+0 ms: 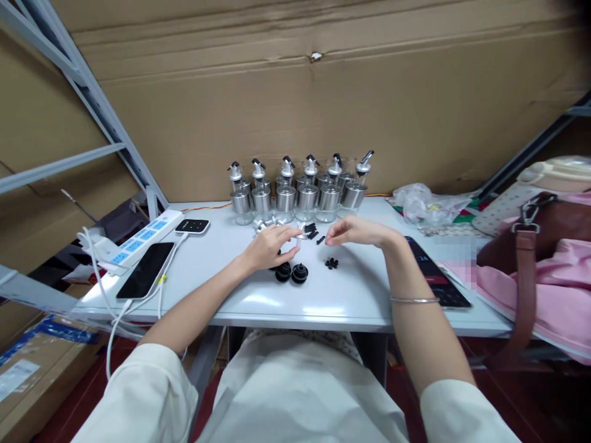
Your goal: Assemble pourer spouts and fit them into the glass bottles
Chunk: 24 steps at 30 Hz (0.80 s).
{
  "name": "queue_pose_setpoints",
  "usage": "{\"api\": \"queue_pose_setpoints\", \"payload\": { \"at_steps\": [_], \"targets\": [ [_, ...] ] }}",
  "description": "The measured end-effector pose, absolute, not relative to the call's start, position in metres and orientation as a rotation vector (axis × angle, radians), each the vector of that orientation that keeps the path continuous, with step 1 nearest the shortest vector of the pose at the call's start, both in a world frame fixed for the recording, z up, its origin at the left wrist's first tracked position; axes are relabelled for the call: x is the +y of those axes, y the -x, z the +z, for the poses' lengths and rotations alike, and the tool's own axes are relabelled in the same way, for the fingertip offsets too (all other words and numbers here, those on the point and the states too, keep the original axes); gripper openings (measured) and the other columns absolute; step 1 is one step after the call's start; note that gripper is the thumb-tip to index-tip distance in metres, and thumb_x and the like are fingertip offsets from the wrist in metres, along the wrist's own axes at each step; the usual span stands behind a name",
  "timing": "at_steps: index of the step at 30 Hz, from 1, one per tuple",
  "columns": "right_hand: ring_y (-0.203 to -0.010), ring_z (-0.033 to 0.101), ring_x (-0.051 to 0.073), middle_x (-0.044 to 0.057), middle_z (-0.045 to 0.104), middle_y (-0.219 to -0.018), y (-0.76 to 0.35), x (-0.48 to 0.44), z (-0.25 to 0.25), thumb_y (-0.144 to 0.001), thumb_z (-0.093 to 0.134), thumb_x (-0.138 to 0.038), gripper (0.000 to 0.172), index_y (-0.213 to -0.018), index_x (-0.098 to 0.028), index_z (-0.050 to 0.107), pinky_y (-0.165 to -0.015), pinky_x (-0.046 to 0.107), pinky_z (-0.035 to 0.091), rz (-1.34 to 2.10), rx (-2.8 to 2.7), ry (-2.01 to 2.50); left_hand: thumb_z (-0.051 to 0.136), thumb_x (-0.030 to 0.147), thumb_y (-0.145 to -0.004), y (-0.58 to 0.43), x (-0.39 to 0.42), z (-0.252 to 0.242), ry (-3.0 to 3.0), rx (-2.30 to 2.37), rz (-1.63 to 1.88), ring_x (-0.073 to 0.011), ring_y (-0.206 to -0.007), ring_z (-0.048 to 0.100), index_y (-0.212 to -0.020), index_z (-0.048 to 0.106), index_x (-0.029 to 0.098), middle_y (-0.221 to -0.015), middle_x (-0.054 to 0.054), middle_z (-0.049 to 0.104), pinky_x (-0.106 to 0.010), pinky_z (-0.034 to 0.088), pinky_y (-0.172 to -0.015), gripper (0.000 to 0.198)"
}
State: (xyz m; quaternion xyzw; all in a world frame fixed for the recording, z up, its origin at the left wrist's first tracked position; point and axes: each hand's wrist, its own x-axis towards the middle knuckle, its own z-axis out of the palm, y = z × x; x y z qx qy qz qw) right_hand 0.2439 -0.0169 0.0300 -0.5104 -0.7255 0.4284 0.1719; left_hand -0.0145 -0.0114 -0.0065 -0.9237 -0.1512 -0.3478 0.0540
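My left hand [272,247] is closed, thumb and fingers around a small white pourer part [299,239]. To its right, my right hand [353,232] has its fingertips pinched together; whatever may be between them is too small to make out. A short black piece [321,240] lies just left of those fingertips. Beyond the hands is a small pile of black spout pieces [310,228]. Black round stoppers [300,273] sit below my left hand, which partly covers others. Small black caps [331,263] lie in a cluster below my right hand. More white pourer parts [264,225] show behind my left hand.
Several glass and steel oil bottles [285,200] stand in rows at the back, front ones fitted with pourers. On the left are a phone [146,271], a power strip [146,237] and cables. A tablet [436,274], a plastic bag [427,206] and a pink bag [554,286] occupy the right.
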Motion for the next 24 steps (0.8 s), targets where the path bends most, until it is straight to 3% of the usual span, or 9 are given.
{"api": "queue_pose_setpoints", "payload": {
  "at_steps": [9, 18, 24],
  "targets": [
    [-0.067, 0.058, 0.017, 0.002, 0.070, -0.067, -0.234, -0.011, 0.017, -0.052, 0.075, -0.034, 0.022, -0.067, -0.017, 0.073, -0.069, 0.028, 0.042, 1.340, -2.322, 1.530, 0.048, 0.028, -0.091, 0.013, -0.012, -0.006, 2.805, -0.416, -1.089, -0.0135, -0.073, 0.065, -0.110, 0.052, 0.016, -0.094, -0.006, 0.069, -0.030, 0.048, -0.075, 0.023],
    [-0.069, 0.058, 0.018, 0.003, 0.071, -0.072, -0.234, -0.005, 0.008, -0.055, 0.073, -0.040, 0.031, -0.075, -0.016, 0.074, -0.067, 0.026, 0.042, 1.184, -2.341, 1.605, 0.048, 0.028, -0.090, 0.014, -0.012, -0.007, 2.800, -0.440, -1.090, -0.0137, -0.073, 0.065, -0.110, 0.053, 0.015, -0.091, -0.006, 0.069, -0.030, 0.049, -0.075, 0.023],
    [-0.062, 0.054, 0.015, 0.003, 0.067, -0.066, -0.233, -0.001, 0.004, -0.062, 0.068, -0.036, 0.024, -0.074, -0.014, 0.072, -0.062, 0.026, 0.040, 1.032, -2.315, 1.659, 0.048, 0.027, -0.091, 0.013, -0.012, -0.007, 2.795, -0.423, -1.070, -0.0133, -0.072, 0.065, -0.110, 0.052, 0.015, -0.092, -0.006, 0.069, -0.029, 0.049, -0.074, 0.023]
  ]
}}
